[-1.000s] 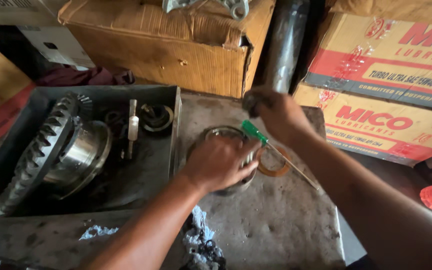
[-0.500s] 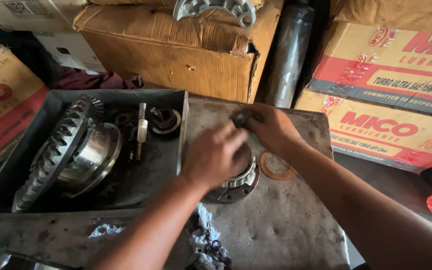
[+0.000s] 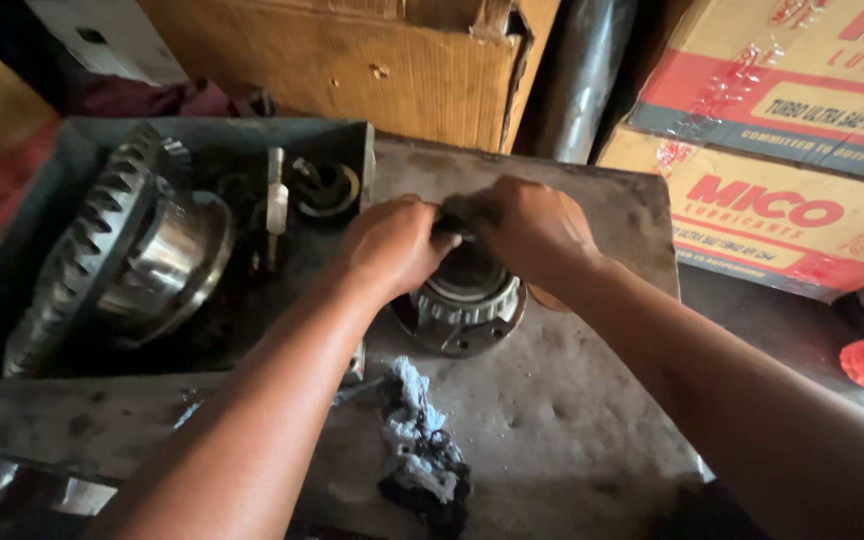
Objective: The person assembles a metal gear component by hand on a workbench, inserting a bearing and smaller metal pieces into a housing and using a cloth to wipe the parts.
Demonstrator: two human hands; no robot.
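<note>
A round metal hub with a toothed ring (image 3: 467, 308) stands on the grimy metal bench top (image 3: 552, 420). My left hand (image 3: 392, 243) and my right hand (image 3: 532, 228) meet just above it, both closed around a dark part at the top of the hub (image 3: 455, 213). What that dark part is stays hidden between my fingers. A tan ring lies partly hidden under my right wrist.
A grey metal tray (image 3: 367, 150) at left holds a large ring gear (image 3: 82, 250), a shiny housing (image 3: 177, 265), a pin and a bearing (image 3: 327, 188). A dirty rag (image 3: 420, 450) lies near the front. Cardboard boxes (image 3: 772, 120) and a dark pipe (image 3: 582, 70) stand behind.
The green-handled tool in my right hand a second ago is gone from view. Both hands have closed together on top of the hub. The camera has tilted down and moved closer.
</note>
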